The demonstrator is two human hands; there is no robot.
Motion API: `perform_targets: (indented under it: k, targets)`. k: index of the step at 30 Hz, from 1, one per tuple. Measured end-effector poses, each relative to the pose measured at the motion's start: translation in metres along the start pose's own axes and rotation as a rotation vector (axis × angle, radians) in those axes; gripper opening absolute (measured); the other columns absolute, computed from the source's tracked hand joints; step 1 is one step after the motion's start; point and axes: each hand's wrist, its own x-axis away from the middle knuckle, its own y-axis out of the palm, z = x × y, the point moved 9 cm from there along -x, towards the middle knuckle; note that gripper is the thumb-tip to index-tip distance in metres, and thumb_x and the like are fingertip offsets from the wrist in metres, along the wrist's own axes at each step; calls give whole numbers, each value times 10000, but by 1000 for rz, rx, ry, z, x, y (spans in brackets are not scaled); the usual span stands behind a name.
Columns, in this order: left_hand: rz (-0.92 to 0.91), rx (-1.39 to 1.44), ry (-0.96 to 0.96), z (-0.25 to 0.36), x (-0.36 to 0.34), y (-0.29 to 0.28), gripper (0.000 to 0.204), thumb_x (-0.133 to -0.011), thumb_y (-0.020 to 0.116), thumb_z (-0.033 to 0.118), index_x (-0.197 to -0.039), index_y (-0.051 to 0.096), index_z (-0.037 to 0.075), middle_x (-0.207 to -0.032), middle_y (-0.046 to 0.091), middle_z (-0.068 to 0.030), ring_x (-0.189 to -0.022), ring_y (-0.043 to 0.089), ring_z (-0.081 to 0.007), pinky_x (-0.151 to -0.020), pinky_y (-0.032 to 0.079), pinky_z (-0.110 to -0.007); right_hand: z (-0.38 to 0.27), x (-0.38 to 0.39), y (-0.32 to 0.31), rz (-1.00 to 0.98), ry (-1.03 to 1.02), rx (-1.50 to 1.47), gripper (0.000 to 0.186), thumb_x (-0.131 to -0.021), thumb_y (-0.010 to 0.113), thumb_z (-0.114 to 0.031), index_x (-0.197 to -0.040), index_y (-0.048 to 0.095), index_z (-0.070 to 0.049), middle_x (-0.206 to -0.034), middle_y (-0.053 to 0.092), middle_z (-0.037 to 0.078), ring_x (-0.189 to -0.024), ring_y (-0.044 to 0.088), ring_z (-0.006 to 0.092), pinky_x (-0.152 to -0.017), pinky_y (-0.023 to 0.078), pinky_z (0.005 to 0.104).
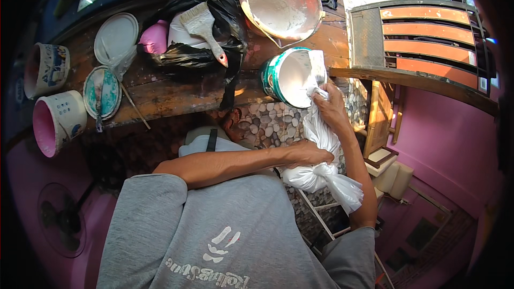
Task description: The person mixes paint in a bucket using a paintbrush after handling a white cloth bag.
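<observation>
A long white plastic bag, twisted and knotted toward its lower end, stretches down from the rim of a green and white bucket. My right hand is closed around the bag's upper part, right beside the bucket rim. Lower down, my left hand reaches across my body and grips the bag just above the knot; some of its fingers are hidden. The bag's top end lies over the bucket's right edge. Pale material coats or fills the inside of the bucket; I cannot tell how deep.
Behind stands a larger bucket with whitish residue. A wide paintbrush rests on a black plastic bag on the wooden table. At left are lids, a thin stick and two tubs. An orange-slatted wooden piece stands right.
</observation>
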Motion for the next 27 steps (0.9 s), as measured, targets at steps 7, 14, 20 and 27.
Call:
perform_targets:
  k: [7, 14, 20, 27]
  targets:
    - [1, 34, 10, 4, 2, -3, 610, -697, 575, 498, -904, 648, -71, -950, 626, -231, -837, 553, -271, -729, 429, -367, 0, -4, 1, 8, 81, -121, 255, -850, 626, -236, -874, 565, 10, -798, 568, 100, -765, 512, 167, -723, 426, 315]
    - [8, 29, -12, 8, 7, -10, 675, -680, 589, 519, -962, 643, -91, -1014, 618, -254, -896, 562, -294, -768, 439, -367, 8, -13, -1, 65, -42, -99, 192, -811, 608, -167, -764, 495, -19, -725, 467, 24, -704, 414, 99, -646, 392, 265]
    - [36, 32, -22, 6, 0, -12, 670, -681, 596, 511, -963, 645, -94, -999, 621, -249, -889, 565, -287, -763, 442, -362, 7, -18, -4, 96, -77, -97, 151, -725, 629, -114, -736, 530, 0, -641, 541, 83, -600, 498, 128, -563, 437, 304]
    - [44, 67, -42, 3, -5, -13, 618, -667, 619, 481, -910, 651, -87, -948, 626, -233, -840, 553, -265, -723, 437, -363, 9, -21, -6, 113, -73, -88, 148, -697, 634, -103, -718, 530, 0, -644, 541, 89, -596, 502, 136, -563, 440, 309]
